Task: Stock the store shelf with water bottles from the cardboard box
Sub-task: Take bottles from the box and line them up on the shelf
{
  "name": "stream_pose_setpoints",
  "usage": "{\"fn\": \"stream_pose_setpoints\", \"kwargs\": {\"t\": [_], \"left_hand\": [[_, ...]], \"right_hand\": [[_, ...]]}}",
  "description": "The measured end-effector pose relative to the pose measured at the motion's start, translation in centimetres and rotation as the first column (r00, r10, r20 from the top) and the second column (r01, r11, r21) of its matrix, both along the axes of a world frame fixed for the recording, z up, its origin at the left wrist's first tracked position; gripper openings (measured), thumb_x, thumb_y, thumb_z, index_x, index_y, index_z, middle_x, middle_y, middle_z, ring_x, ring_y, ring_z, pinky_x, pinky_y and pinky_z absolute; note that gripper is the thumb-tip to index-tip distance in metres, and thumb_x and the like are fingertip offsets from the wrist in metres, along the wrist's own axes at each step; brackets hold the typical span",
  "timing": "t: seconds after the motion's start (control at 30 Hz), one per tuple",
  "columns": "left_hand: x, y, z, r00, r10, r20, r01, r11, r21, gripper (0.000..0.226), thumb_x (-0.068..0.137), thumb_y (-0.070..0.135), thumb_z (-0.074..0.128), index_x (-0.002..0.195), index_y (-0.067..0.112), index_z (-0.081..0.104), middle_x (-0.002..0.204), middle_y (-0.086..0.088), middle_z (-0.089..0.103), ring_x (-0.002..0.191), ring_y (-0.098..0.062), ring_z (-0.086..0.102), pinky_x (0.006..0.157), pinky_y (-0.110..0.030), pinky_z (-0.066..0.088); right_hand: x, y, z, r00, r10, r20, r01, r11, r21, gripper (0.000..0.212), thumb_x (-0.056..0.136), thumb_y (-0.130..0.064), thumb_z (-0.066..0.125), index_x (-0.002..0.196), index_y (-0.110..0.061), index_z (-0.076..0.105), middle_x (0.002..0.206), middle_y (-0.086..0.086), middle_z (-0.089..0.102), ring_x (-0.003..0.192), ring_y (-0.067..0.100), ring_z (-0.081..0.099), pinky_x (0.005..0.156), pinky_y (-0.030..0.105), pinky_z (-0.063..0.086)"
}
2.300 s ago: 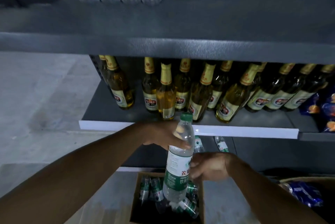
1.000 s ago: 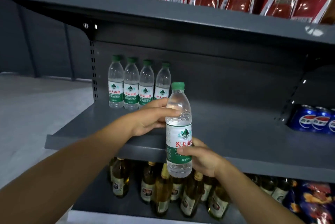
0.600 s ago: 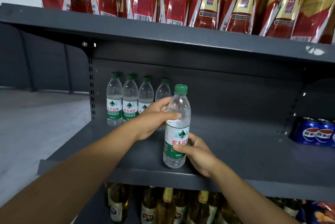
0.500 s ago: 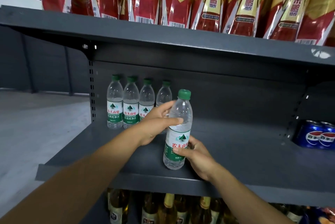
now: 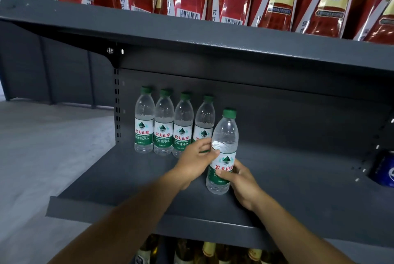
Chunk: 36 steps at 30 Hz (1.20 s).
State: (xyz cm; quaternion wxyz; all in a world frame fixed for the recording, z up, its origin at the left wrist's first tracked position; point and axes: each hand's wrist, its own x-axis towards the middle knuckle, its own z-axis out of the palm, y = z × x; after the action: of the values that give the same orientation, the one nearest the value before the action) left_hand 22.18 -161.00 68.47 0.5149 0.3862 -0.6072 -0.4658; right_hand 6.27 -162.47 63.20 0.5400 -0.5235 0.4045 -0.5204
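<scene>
the bottle (image 5: pixel 223 152) looked full, so fairly heavy, w/ thin clear walls that would give under a squeeze and a slick label; best held round the mid body. it stood upright mid-shelf (image 5: pixel 128 178), prob. resting on it, just right of the back row (image 5: pixel 172 122). left hand (image 5: pixel 197 162) gripped its shoulder, right hand (image 5: pixel 238 178) wrapped the label band lower down.
</scene>
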Motion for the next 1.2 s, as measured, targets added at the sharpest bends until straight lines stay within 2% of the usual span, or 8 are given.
{"fn": "stream_pose_setpoints", "kwargs": {"t": [0.1,0.2,0.3,0.37,0.47,0.6,0.93,1.2], "left_hand": [[0.3,-0.5,-1.0,0.997,0.013,0.073,-0.015,1.0,0.019,0.033,0.093,0.019,0.06,0.122,0.034,0.055,0.111,0.021,0.057,0.098,0.008,0.057,0.074,-0.01,0.047],[0.4,-0.8,-1.9,0.99,-0.02,0.14,0.019,1.0,0.009,0.035,0.092,0.016,0.06,0.115,0.041,0.053,0.105,0.03,0.058,0.093,0.013,0.059,0.07,-0.006,0.049],[0.4,-1.1,-3.0,0.964,0.012,0.266,-0.014,1.0,0.007,0.043,0.09,0.021,0.063,0.13,0.028,0.051,0.124,0.015,0.06,0.108,0.001,0.059,0.093,-0.018,0.049],[0.7,-1.2,-3.9,0.908,0.059,0.415,-0.056,0.998,-0.019,0.048,0.09,0.029,0.062,0.136,0.025,0.047,0.136,0.004,0.053,0.118,-0.011,0.054,0.1,-0.024,0.042],[1.1,-1.2,-5.0,0.801,0.121,0.587,-0.077,0.992,-0.099,0.05,0.091,0.034,0.058,0.138,0.024,0.044,0.137,0.002,0.051,0.122,-0.011,0.05,0.098,-0.02,0.038],[1.2,-1.2,-6.3,0.685,0.174,0.708,-0.058,0.981,-0.185,0.05,0.091,0.035,0.056,0.138,0.024,0.042,0.138,0.001,0.048,0.126,-0.015,0.046,0.105,-0.028,0.037],[1.5,-1.6,-8.4,0.576,0.243,0.78,-0.026,0.96,-0.28,0.049,0.092,0.035,0.053,0.138,0.021,0.043,0.14,0.002,0.044,0.129,-0.014,0.039,0.107,-0.024,0.03],[1.4,-1.7,-8.7,0.507,0.281,0.815,0.023,0.941,-0.338,0.04,0.094,0.034,0.046,0.131,0.019,0.05,0.135,0.003,0.047,0.124,-0.016,0.039,0.108,-0.026,0.03]], "right_hand": [[-0.1,-1.0,0.0,1.0,0.003,-0.031,-0.003,1.0,-0.018,0.048,0.078,0.006,0.068,0.122,-0.012,0.057,0.112,0.009,0.07,0.105,0.023,0.066,0.087,0.031,0.052],[0.0,-2.0,-0.3,0.997,-0.054,-0.052,0.052,0.998,-0.027,0.052,0.076,0.003,0.072,0.121,-0.015,0.052,0.111,0.004,0.069,0.1,0.013,0.067,0.077,0.021,0.054],[0.1,-2.9,-0.6,0.994,-0.097,-0.057,0.095,0.995,-0.03,0.052,0.076,0.002,0.073,0.118,-0.015,0.048,0.11,0.001,0.068,0.095,0.007,0.067,0.069,0.015,0.053],[0.1,-3.5,-0.8,0.993,-0.103,-0.053,0.102,0.994,-0.034,0.05,0.077,0.003,0.071,0.118,-0.014,0.048,0.109,0.001,0.068,0.092,0.006,0.067,0.069,0.015,0.053],[0.0,-4.3,-0.9,0.993,-0.102,-0.057,0.1,0.994,-0.033,0.048,0.077,0.002,0.071,0.117,-0.015,0.05,0.106,-0.001,0.069,0.09,0.005,0.068,0.068,0.016,0.053],[0.2,-5.3,-0.8,0.983,-0.154,-0.098,0.151,0.988,-0.044,0.046,0.079,-0.002,0.072,0.115,-0.02,0.05,0.107,-0.004,0.067,0.093,0.005,0.065,0.067,0.016,0.051],[0.5,-7.8,-0.9,0.969,-0.228,-0.094,0.223,0.973,-0.055,0.05,0.081,0.001,0.069,0.121,-0.018,0.046,0.103,-0.004,0.063,0.09,0.003,0.06,0.069,0.016,0.048],[0.5,-9.4,-1.0,0.964,-0.252,-0.085,0.248,0.967,-0.054,0.056,0.083,0.0,0.067,0.131,-0.013,0.042,0.113,0.003,0.061,0.095,0.012,0.06,0.082,0.027,0.048]]}}
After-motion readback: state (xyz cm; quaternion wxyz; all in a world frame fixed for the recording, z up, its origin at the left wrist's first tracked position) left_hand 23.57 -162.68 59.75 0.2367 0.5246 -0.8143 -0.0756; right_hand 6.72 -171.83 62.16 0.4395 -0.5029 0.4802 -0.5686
